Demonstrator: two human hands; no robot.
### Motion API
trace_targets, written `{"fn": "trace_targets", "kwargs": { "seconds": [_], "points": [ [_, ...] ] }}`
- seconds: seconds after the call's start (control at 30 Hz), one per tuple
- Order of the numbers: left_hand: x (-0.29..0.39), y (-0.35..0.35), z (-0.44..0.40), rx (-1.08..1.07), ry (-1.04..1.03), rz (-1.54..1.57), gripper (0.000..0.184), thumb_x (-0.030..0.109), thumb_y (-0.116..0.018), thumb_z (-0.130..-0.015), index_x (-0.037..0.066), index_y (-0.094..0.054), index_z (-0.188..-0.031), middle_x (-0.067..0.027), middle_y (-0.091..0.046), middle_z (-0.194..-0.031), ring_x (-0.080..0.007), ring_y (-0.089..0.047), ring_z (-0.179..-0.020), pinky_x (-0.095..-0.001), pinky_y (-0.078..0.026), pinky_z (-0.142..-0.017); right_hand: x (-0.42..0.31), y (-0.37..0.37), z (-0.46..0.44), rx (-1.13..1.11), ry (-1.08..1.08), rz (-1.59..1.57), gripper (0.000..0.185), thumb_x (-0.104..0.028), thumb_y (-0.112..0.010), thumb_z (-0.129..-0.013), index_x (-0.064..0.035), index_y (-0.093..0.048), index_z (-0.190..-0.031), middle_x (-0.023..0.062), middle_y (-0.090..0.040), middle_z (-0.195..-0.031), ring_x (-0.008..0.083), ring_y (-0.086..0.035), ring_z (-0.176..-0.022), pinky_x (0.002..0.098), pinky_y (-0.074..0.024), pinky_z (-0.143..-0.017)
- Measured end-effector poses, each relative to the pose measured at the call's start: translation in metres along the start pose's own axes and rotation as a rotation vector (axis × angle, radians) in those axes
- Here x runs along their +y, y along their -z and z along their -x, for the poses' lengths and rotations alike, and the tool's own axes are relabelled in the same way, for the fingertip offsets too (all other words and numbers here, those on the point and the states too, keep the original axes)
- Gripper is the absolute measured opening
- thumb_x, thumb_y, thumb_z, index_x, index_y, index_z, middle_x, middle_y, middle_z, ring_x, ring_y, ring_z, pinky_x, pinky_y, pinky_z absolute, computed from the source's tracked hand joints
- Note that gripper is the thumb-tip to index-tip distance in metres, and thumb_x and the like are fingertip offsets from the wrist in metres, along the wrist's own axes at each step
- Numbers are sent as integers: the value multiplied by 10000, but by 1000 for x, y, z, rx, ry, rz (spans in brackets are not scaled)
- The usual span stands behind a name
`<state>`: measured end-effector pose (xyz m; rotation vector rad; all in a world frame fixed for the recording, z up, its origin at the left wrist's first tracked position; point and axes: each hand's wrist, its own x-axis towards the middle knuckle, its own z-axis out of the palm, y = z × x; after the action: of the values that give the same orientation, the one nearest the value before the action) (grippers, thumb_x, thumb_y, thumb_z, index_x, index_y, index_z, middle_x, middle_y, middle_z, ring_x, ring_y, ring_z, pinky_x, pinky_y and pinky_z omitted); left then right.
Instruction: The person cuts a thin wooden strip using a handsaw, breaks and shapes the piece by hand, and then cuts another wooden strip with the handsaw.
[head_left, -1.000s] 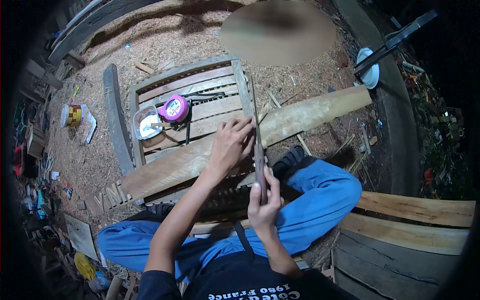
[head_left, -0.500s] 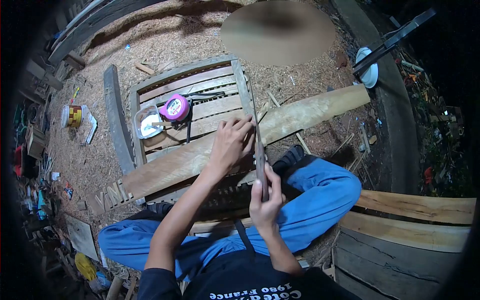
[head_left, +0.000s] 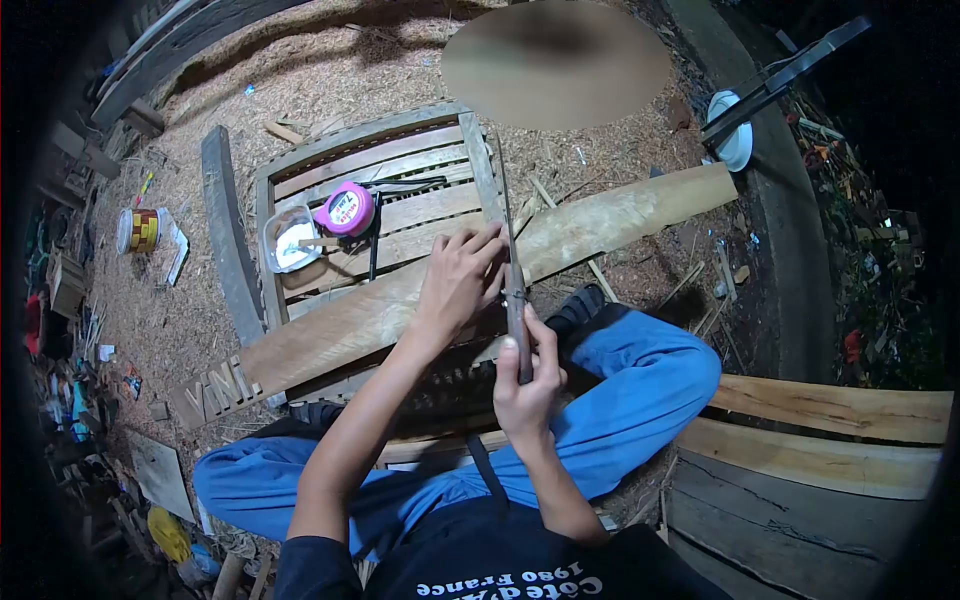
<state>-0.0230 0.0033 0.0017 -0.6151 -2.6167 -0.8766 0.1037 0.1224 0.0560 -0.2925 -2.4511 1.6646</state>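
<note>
My right hand [head_left: 529,385] is closed around the dark wooden handle of a long, thin-bladed tool [head_left: 515,280]. Its blade is seen edge-on and points away from me, so I cannot tell whether it is a saw or a knife. Left of the blade, my left hand [head_left: 458,280] is closed, fingers curled down beside the blade; what they grip is hidden. Both hands are over a long wooden board [head_left: 620,222], which lies slantwise across a slatted wooden frame [head_left: 484,165]. Several short wood pieces [head_left: 222,388] lie on the board's left end.
On the slats stand a pink tape measure [head_left: 346,209] and a clear plastic tub [head_left: 291,240] with white contents. A yellow-red can [head_left: 140,231] and a grey beam [head_left: 229,230] are at left. Planks [head_left: 830,395] lie at lower right; a white bowl-shaped object [head_left: 733,135] is at upper right.
My right hand has moved slightly forward, away from me, and the tool's blade tip reaches farther out. My left hand keeps its place on the board. The view has shifted slightly.
</note>
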Motion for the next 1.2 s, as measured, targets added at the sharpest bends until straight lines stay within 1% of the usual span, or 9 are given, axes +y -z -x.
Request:
{"fn": "trace_targets", "kwargs": {
  "seconds": [0.13, 0.17, 0.3, 0.7, 0.83, 0.9, 1.07, 1.1, 1.2],
  "points": [
    [-1, -3, -1, 9, 5, 28, 321, 140, -725, -818, 40, -668, -1117, -96, -656, -1349, -306, -608, -1087, -434, -456, -932, 10, 2, 9, 98, 190, -15, 436, -185, -649, -979, -11, -579, -1373, 241, -702, -1153, 292, -757, -953, 408, -580, -760],
    [-3, -5, -1, 6, 3, 34, 321, 140, -725, -818, 40, -668, -1117, -96, -656, -1349, -306, -608, -1087, -434, -456, -932, 8, 3, 9, 24, 37, -49, 425, -181, -644, -983, -5, -581, -1364, 252, -703, -1174, 304, -753, -997, 426, -581, -778],
    [-3, -2, -1, 16, -5, 25, 304, 123, -721, -812, 44, -668, -1100, -93, -663, -1342, -299, -612, -1078, -435, -457, -920, 4, -2, -3, 75, 116, -49, 402, -158, -629, -988, 2, -583, -1354, 212, -732, -1082, 238, -753, -825, 353, -576, -707],
    [-2, -4, -1, 5, 3, 40, 277, 132, -726, -828, 33, -672, -1081, -96, -664, -1352, -300, -611, -1086, -428, -462, -921, 16, 5, 7, 65, 112, -53, 382, -138, -634, -987, 13, -589, -1335, 242, -709, -1199, 263, -754, -987, 388, -583, -802],
    [0, 2, 0, 22, 2, 34, 250, 126, -717, -837, 42, -681, -1070, -88, -672, -1337, -288, -620, -1065, -420, -465, -904, 0, 3, -10, 11, -24, -119, 391, -169, -635, -992, 16, -586, -1333, 243, -717, -1169, 308, -744, -1044, 429, -577, -838],
    [2, 1, -3, 18, 17, 61, 253, 127, -719, -837, 40, -677, -1071, -89, -672, -1339, -292, -620, -1064, -420, -459, -909, 13, 9, 5, 83, 183, -58, 393, -165, -634, -990, 17, -584, -1335, 236, -721, -1164, 294, -754, -1004, 415, -580, -808],
    [1, -1, 3, 5, -8, 35, 238, 129, -718, -843, 40, -672, -1059, -85, -673, -1343, -278, -624, -1060, -415, -463, -898, 9, 0, -18, 34, 73, -32, 385, -159, -634, -989, -2, -594, -1339, 228, -725, -1031, 225, -746, -835, 360, -573, -726],
    [1, -1, 3, 20, -17, 36, 239, 127, -716, -846, 38, -672, -1064, -84, -673, -1344, -277, -625, -1059, -411, -464, -897, 3, 6, -14, -23, -78, -116, 380, -154, -628, -992, 10, -594, -1333, 222, -725, -1092, 226, -744, -873, 368, -576, -746],
    [0, 0, -5, 61, -20, 37, 241, 125, -713, -852, 37, -674, -1073, -86, -670, -1348, -278, -623, -1064, -407, -463, -903, 20, 15, 3, 74, 214, -121, 392, -157, -618, -1002, 45, -581, -1336, 214, -701, -1214, 207, -722, -939, 337, -567, -785]
  ]
}}
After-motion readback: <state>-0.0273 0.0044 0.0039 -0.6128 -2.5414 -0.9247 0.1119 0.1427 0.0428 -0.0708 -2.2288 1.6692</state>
